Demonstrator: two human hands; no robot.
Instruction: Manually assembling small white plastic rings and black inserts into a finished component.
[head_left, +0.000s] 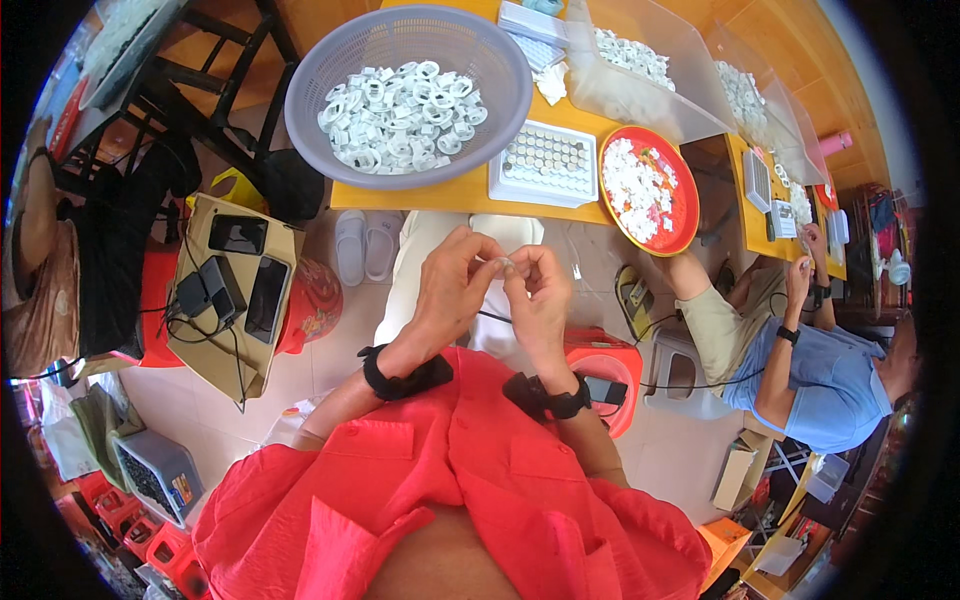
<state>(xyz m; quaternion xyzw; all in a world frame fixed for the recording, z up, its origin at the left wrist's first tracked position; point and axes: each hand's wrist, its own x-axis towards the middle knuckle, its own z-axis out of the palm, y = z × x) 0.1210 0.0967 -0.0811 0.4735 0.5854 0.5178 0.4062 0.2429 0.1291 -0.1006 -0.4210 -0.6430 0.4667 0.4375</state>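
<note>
My left hand (455,287) and my right hand (540,297) meet above my lap, fingertips pinched together. Between them is something tiny and pale, mostly hidden by the fingers, so its kind cannot be made out. Beyond my hands, on the yellow table (440,201), stands a grey-purple plastic basket (305,110) of white and clear ring-shaped plastic parts (405,115). Right of the basket lies a white tray (540,192) with rows of small round pieces, some metallic. A round red tray (687,205) heaped with small white parts (638,188) juts over the table edge.
Clear plastic bins (640,85) with more white parts stand at the back right. On my left, a cardboard piece (200,335) carries phones and a black box with cables. A red stool (610,350) is by my right arm. A co-worker in a blue shirt (830,390) sits at right.
</note>
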